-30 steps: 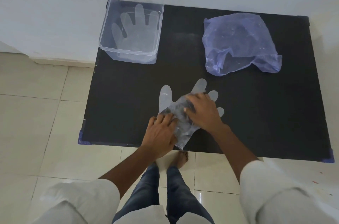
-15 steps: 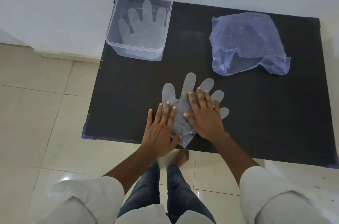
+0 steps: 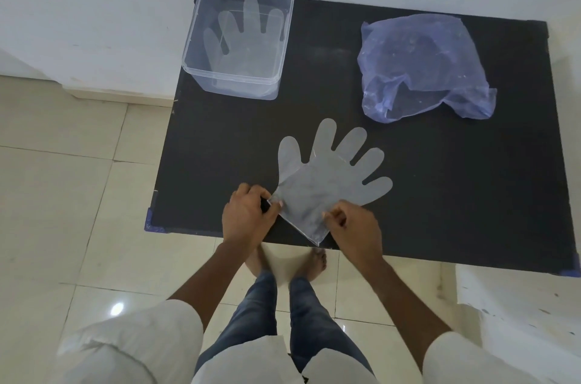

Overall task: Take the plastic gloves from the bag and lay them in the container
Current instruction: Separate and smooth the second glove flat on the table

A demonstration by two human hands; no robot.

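A clear plastic glove (image 3: 327, 176) lies flat on the black table (image 3: 440, 182), fingers spread toward the far side. My left hand (image 3: 248, 217) pinches the left corner of its cuff. My right hand (image 3: 355, 223) pinches the cuff's right edge near the table's front. A clear plastic container (image 3: 239, 47) stands at the far left corner with another glove (image 3: 245, 35) lying flat inside it. The crumpled bluish plastic bag (image 3: 421, 69) rests at the far right, its mouth facing me.
The table's front edge runs just under my hands, with tiled floor (image 3: 78, 195) and my bare feet below. A white wall (image 3: 94, 6) stands behind the table and to its left. Bare black tabletop lies between container, bag and glove.
Both hands pressed and smoothed the crumpled glove flat, then slid back to its cuff. The glove now lies fully spread, and each hand pinches a cuff edge.
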